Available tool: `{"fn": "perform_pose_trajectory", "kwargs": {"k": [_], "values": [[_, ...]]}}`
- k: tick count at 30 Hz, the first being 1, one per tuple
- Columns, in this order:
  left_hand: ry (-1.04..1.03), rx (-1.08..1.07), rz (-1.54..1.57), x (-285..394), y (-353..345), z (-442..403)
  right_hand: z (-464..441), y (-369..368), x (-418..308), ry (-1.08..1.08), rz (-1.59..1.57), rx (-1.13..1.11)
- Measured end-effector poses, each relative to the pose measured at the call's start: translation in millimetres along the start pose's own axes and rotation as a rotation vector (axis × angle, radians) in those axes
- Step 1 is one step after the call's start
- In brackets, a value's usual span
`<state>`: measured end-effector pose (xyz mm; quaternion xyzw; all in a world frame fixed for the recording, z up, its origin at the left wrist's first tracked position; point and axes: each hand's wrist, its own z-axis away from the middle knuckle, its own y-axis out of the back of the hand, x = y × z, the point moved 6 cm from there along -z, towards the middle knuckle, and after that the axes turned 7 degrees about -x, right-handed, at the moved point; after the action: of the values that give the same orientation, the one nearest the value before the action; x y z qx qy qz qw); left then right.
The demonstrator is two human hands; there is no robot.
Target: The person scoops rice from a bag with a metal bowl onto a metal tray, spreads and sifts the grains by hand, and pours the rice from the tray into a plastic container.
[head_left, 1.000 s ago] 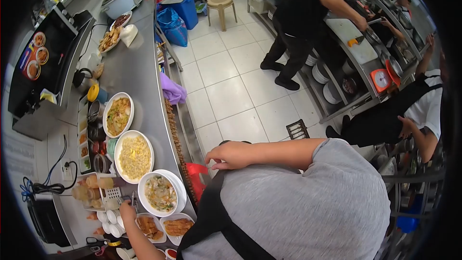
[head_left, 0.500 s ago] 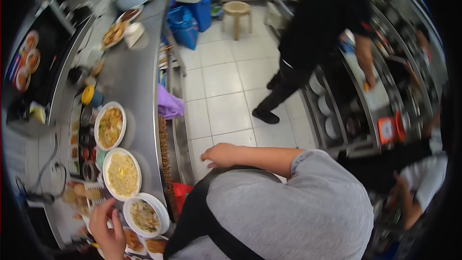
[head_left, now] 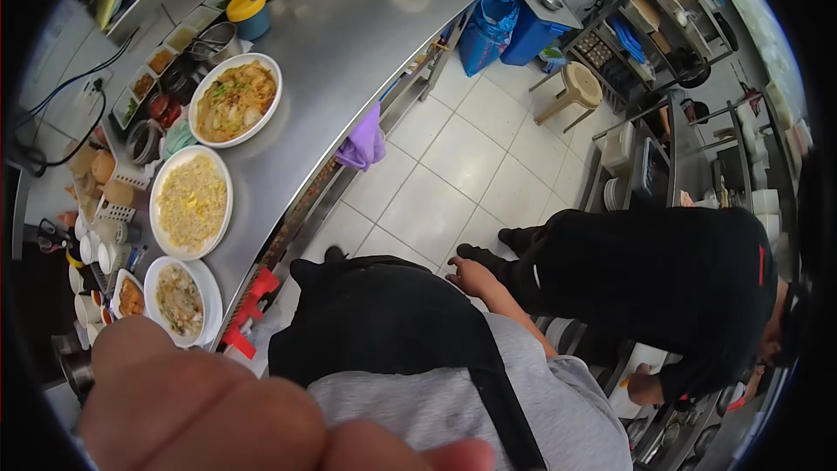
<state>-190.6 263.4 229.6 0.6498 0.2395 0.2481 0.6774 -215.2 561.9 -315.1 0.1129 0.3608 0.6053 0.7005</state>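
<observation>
My left hand (head_left: 209, 406) is very large and close to the camera at the lower left, its fingers curled. Whatever it may hold is out of sight. My right hand (head_left: 475, 277) hangs by my black apron (head_left: 392, 318), open and holding nothing, fingers loosely bent. Beyond the left hand, on the steel counter, are a white bowl of soup-like food (head_left: 179, 299) on a plate, an oval plate of yellow fried rice (head_left: 192, 202) and an oval plate of noodle-like food (head_left: 235, 100). A small dish with a brown fried piece (head_left: 131, 296) sits beside the bowl.
The steel counter (head_left: 323, 44) runs along the left, with a purple cloth (head_left: 362, 141) hanging off its edge. A co-worker in black (head_left: 645, 288) bends over the right-hand counter. A stool (head_left: 575, 87) and blue bin (head_left: 532, 30) stand on the tiled floor.
My left hand has risen from beside the bowl to close before the camera. The view has turned, so the counter and the co-worker appear shifted. My right hand stays near my waist.
</observation>
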Motion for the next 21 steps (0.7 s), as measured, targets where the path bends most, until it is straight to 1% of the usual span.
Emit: {"fn": "perform_pose_trajectory", "kwargs": {"k": [2, 3, 4, 5, 6, 7, 8, 10, 11, 12, 14, 15, 17, 20, 21], "values": [[-0.225, -0.189, -0.071, 18.0, -14.0, -23.4, -19.3, 7.2, 9.7, 0.028, -0.079, 0.016], [0.238, 0.108, 0.085, 25.5, -12.0, -47.0, -24.9, 13.9, 11.3, 0.002, -0.121, 0.0], [0.461, 0.25, 0.154, 11.1, -12.0, -59.2, -32.3, 17.0, 18.1, 0.003, -0.114, -0.021], [0.431, 0.259, 0.153, -3.3, -15.4, -75.6, -40.0, 20.3, 27.9, 0.004, -0.099, 0.009], [0.356, 0.411, 0.162, -22.2, -10.1, -88.9, -46.9, 21.9, 39.4, 0.0, -0.087, 0.04], [0.051, 0.386, 0.105, -45.0, -13.7, -99.6, -51.9, 23.7, 54.2, -0.031, -0.08, 0.057], [-0.085, 0.405, 0.09, -61.3, -16.8, -113.6, -55.4, 25.0, 69.8, -0.061, -0.104, 0.079], [-0.239, 0.46, 0.097, -89.9, -18.9, -137.7, -62.0, 24.7, 111.7, -0.145, -0.123, 0.118], [-0.289, 0.48, 0.104, -103.2, -20.1, -148.9, -59.6, 26.9, 128.7, -0.168, -0.177, 0.154], [-0.327, 0.493, 0.112, -117.0, -19.6, -160.5, -58.2, 23.2, 143.6, -0.173, -0.184, 0.14], [-0.401, 0.519, 0.121, -145.6, -18.8, -184.9, -58.8, 22.6, 178.5, -0.369, -0.257, 0.124], [-0.437, 0.526, 0.131, -156.8, -19.7, -198.5, -57.9, 32.1, 183.2, -0.386, -0.285, 0.142], [-0.52, 0.541, 0.149, -176.8, -19.1, -234.4, -52.4, 38.0, 195.0, -0.543, -0.408, 0.186], [-0.623, 0.554, 0.181, -196.0, -20.9, -296.7, -69.2, 43.6, 205.7, -0.576, -0.515, 0.241], [-0.632, 0.529, 0.177, -196.6, -18.9, -316.6, -77.7, 45.4, 208.8, -0.571, -0.552, 0.222]]}}
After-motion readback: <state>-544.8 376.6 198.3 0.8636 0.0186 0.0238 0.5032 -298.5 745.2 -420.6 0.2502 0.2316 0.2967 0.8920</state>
